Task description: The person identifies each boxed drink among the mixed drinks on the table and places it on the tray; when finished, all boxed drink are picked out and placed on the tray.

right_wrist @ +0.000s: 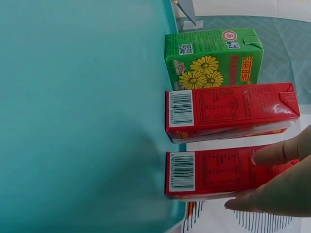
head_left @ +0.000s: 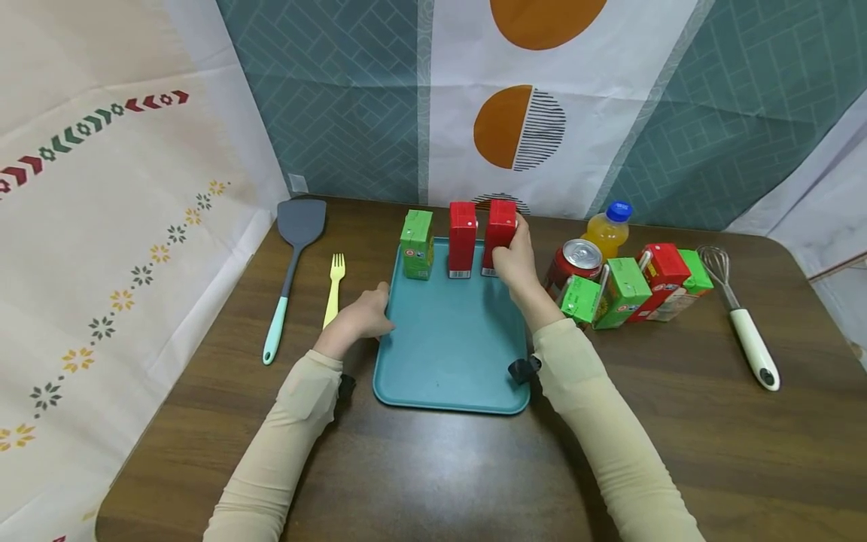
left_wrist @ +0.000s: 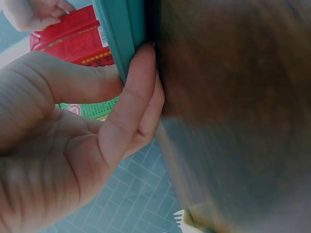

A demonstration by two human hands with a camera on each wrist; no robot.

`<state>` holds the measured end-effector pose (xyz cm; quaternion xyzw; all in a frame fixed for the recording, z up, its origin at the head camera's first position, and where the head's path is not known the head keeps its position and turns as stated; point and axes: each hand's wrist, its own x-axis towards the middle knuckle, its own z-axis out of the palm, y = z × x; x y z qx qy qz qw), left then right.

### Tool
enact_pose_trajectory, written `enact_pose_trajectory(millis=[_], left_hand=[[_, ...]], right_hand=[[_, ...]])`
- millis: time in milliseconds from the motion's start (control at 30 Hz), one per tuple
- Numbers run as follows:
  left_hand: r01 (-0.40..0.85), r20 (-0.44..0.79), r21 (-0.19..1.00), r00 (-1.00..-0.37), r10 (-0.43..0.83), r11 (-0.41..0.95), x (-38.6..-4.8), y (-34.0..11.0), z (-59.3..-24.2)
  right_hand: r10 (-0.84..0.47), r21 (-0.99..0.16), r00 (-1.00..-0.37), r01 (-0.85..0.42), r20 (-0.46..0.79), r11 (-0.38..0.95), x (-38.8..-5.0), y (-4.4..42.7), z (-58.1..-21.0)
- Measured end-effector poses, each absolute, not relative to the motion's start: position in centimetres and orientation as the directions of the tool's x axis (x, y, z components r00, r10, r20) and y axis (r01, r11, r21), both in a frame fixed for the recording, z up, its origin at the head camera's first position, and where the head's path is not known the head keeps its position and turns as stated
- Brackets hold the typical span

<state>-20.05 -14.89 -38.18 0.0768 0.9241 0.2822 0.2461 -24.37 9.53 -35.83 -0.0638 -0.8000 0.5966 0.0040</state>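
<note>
A teal tray lies on the table. At its left edge my left hand pinches the rim; the left wrist view shows thumb above and fingers below the rim. A red carton stands at the tray's far right corner, and my right hand holds it by its right side. Next to it stands another red carton, a small gap between them. A green carton with yellow flowers is at the far left corner.
Right of the tray cluster a soda can, an orange drink bottle, green cartons and a red carton. A whisk lies beyond them. Left are a yellow fork and a spatula.
</note>
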Motion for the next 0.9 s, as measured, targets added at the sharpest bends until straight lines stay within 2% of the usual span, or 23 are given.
enact_pose_trajectory(millis=[167, 367, 700, 900], left_hand=[[0.000, -0.418, 0.554, -0.865, 0.278, 0.832, -19.9, -14.8, -38.1], [0.001, -0.418, 0.552, -0.865, 0.278, 0.834, -20.0, -14.8, -38.3], [0.006, -0.413, 0.564, -0.864, 0.288, 0.826, -20.1, -14.9, -38.2], [0.008, -0.416, 0.563, -0.861, 0.292, 0.826, -20.0, -14.9, -38.1]], right_hand=[[0.103, -0.955, -0.994, 0.075, -0.047, 0.288, -23.6, 9.5, -35.6], [0.078, -0.925, -0.997, 0.017, 0.013, 0.380, -21.4, 10.3, -34.6], [-0.037, -0.873, -0.977, -0.205, 0.211, 0.443, -16.3, 14.5, -33.3], [-0.065, -0.812, -0.969, -0.236, 0.238, 0.534, -13.8, 17.0, -32.9]])
